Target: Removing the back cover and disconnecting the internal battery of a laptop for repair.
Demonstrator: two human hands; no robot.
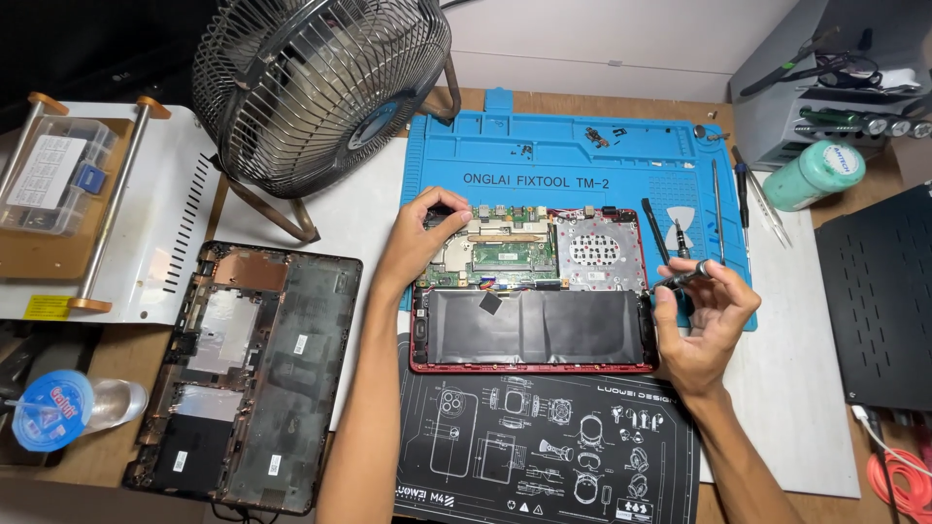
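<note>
Nearest, at the desk's front edge, a black mat (544,456) printed with white line drawings; to its left, a removed laptop base cover (248,374) lying inside-up, near the front-left corner beside a bottle (73,408) on its side. Just beyond the black mat, an opened red laptop (532,291), battery (534,325) along its near edge, board (500,254) behind it, the whole straddling the black mat and a blue mat (573,160). At the laptop's right edge, right hand (701,320), palm up, fingers curled loosely round a small dark screwdriver (684,277) pinched at the fingertips; tip pointing left, perhaps touching the laptop's right rim, hard to tell. At the laptop's far-left corner, left hand (425,238), fingers bent and pressed down onto the board's corner, closed on nothing visible. Further right on the blue mat, spudgers and tweezers (723,209) laid side by side; small screws scattered along its far edge. Toward the desk's back, a metal fan (320,87); at the left edge, a white machine (155,213) bearing a clear parts box (58,175); at the back-right corner, a green bottle (814,175) on its side.
</note>
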